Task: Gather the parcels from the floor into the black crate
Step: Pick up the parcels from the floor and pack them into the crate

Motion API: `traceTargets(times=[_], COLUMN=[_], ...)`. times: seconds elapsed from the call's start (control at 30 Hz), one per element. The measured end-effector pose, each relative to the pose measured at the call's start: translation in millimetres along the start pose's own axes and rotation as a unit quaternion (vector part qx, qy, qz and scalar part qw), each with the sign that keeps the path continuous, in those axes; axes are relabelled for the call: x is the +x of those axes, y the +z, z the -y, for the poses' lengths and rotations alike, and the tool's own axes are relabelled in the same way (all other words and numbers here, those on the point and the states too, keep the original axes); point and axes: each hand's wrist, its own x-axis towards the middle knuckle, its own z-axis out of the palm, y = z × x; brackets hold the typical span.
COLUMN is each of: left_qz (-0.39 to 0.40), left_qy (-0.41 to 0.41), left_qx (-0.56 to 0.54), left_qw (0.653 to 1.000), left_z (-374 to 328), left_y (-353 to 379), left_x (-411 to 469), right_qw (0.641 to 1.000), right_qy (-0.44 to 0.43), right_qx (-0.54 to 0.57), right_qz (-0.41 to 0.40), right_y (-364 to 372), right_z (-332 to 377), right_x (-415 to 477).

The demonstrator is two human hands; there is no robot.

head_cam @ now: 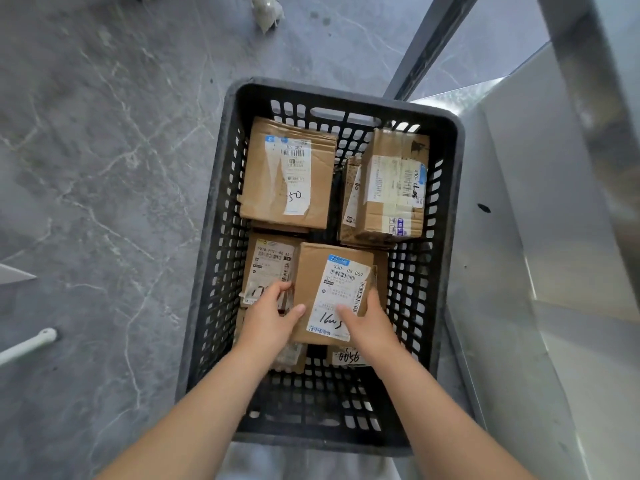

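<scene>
The black crate [450, 209] stands on the grey floor and holds several cardboard parcels. Both my hands are inside it on a brown parcel with a white label [332, 271], near the crate's middle. My left hand [273, 313] grips its left edge, thumb on top. My right hand [367, 320] grips its right edge, thumb on the label. A larger parcel [287, 174] lies at the back left and another [391, 188] at the back right. One more parcel [270, 265] sits under my left fingers, and others lie partly hidden below.
A metal shelf or chute [554, 202] runs along the crate's right side, with a slanted metal post [426, 43] behind. A white rod [27, 344] lies on the floor at the left. A pale object [266, 12] sits on the floor at the top.
</scene>
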Motion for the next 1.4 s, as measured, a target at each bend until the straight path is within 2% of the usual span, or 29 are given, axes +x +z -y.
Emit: traceTargets(times=[0.13, 0.3, 0.4, 0.53, 0.67, 0.77, 0.83, 0.93, 1.0, 1.1, 1.2, 1.3, 1.4], left_qz=[-0.026, -0.051, -0.077, -0.159, -0.284, -0.401, -0.458, -0.523, -0.526, -0.527, -0.513, -0.507, -0.497], left_qy=[0.004, 0.101, 0.184, 0.282, 0.378, 0.458, 0.476, 0.530, 0.567, 0.603, 0.630, 0.660, 0.683], left_qx=[0.055, 0.083, 0.134, 0.216, 0.197, 0.148, 0.167, 0.152, 0.152, 0.186, 0.192, 0.173, 0.143], left_qw=[0.998, 0.990, 0.971, 0.921, 0.859, 0.779, 0.732, 0.650, 0.615, 0.569, 0.551, 0.527, 0.516], left_z=[-14, -65, -114, -209, -337, -430, -478, -517, -523, -525, -539, -555, -557], left_y=[-26, -44, -67, -152, -271, -351, -388, -419, -424, -431, -442, -442, -428], left_x=[-21, -58, -86, -138, -239, -342, -416, -517, -565, -609, -646, -688, -728], right_qw=[0.996, 0.979, 0.951, 0.890, 0.819, 0.730, 0.657, 0.561, 0.531, 0.504, 0.473, 0.470, 0.469], right_qy=[0.005, -0.112, -0.188, -0.309, -0.446, -0.545, -0.597, -0.641, -0.636, -0.615, -0.593, -0.566, -0.543], right_qx=[-0.052, -0.148, -0.229, -0.288, -0.260, -0.238, -0.229, -0.212, -0.203, -0.211, -0.213, -0.203, -0.220], right_qz=[-0.073, -0.087, -0.091, -0.170, -0.251, -0.336, -0.399, -0.480, -0.522, -0.569, -0.616, -0.647, -0.661], right_y=[-1, 1, -12, -48, -104, -141, -163, -197, -217, -238, -256, -266, -274], right_z=[20, 71, 133, 259, 407, 488, 518, 538, 540, 533, 526, 508, 476], right_x=[-23, -77, -127, -209, -352, -486, -574, -688, -742, -793, -825, -856, -878])
